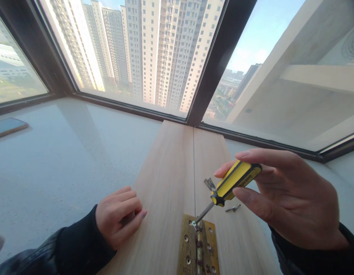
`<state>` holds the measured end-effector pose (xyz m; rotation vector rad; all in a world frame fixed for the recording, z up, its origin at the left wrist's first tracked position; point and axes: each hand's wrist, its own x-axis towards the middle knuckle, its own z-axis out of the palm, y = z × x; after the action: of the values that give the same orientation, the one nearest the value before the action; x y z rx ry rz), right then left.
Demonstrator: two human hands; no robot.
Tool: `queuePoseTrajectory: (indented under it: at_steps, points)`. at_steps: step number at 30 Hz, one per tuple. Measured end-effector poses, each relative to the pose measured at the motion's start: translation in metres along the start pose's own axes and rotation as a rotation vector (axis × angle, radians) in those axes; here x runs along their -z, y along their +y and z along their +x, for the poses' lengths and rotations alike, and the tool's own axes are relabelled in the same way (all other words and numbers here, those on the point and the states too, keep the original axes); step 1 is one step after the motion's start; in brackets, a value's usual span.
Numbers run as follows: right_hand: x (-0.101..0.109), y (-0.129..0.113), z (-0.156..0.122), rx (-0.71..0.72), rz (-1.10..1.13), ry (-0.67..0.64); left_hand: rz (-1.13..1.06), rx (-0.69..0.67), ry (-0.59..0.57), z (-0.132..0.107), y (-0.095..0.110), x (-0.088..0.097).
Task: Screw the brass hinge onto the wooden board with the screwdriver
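My right hand (286, 198) grips a yellow and black screwdriver (237, 181) by its handle, between thumb and fingers. The shaft slants down to the left. At its tip is a small silver screw (194, 223), by the top of a brass hinge (184, 250); whether it sits in a hole I cannot tell. The hinge lies unfolded across the seam between two pale wooden boards (165, 172), with holes down both leaves. Left of the hinge, my left hand (121, 215) rests at the board's edge, fingers loosely curled, nothing seen in it.
Several loose screws (210, 184) lie in a bunch above the hinge, and a few more screws (233, 208) lie to the right. A phone-like flat object (9, 126) is on the white sill (79, 152) at far left. Dark-framed windows (211, 65) rise behind the boards.
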<state>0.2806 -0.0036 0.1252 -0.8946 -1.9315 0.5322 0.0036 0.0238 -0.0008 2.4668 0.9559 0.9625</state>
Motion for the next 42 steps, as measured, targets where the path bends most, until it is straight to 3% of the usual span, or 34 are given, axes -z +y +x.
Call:
queuePoseTrajectory:
  at_steps: [42]
  points:
    - [-0.0025,0.0011,-0.0025,0.004,0.001,-0.027,-0.029,0.002,-0.002,-0.0014,-0.0015,0.0008]
